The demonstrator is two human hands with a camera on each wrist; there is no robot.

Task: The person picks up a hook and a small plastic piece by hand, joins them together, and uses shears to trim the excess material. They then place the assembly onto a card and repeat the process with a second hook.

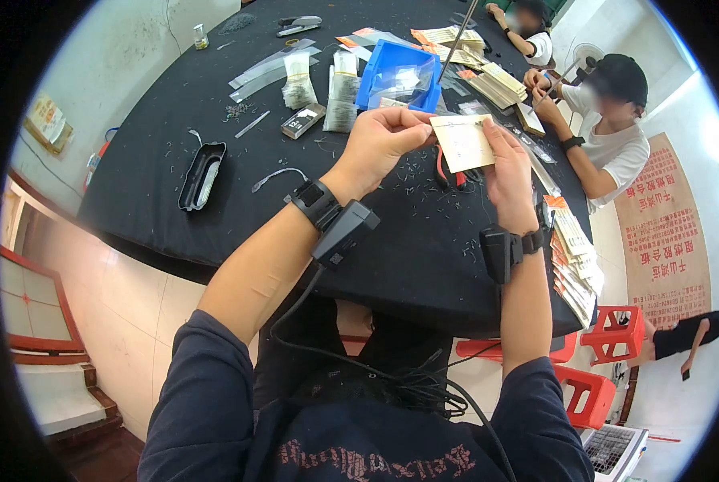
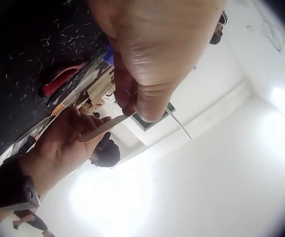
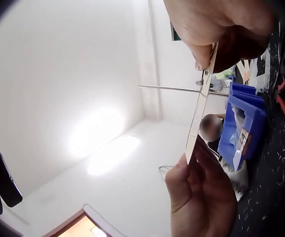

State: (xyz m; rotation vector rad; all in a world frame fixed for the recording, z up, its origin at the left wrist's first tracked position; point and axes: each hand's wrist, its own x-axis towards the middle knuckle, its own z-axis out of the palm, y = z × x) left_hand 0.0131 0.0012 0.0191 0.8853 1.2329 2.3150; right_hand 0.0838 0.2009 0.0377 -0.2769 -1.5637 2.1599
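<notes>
A small cream card is held up in front of the body, over the table. My right hand grips its right side, thumb on the front. At the card's left edge my left hand pinches with thumb and forefinger; in the right wrist view those fingertips sit right at the card's end. A thin line runs across the card's upper part to a small dark piece near the right thumb. Red-handled pliers lie on the table behind the card.
On the black-covered table stand a blue bin with plastic bags, bundles of packets, a stapler and a black case. Card stacks line the right edge. Small clippings are scattered about. Another person works at the right.
</notes>
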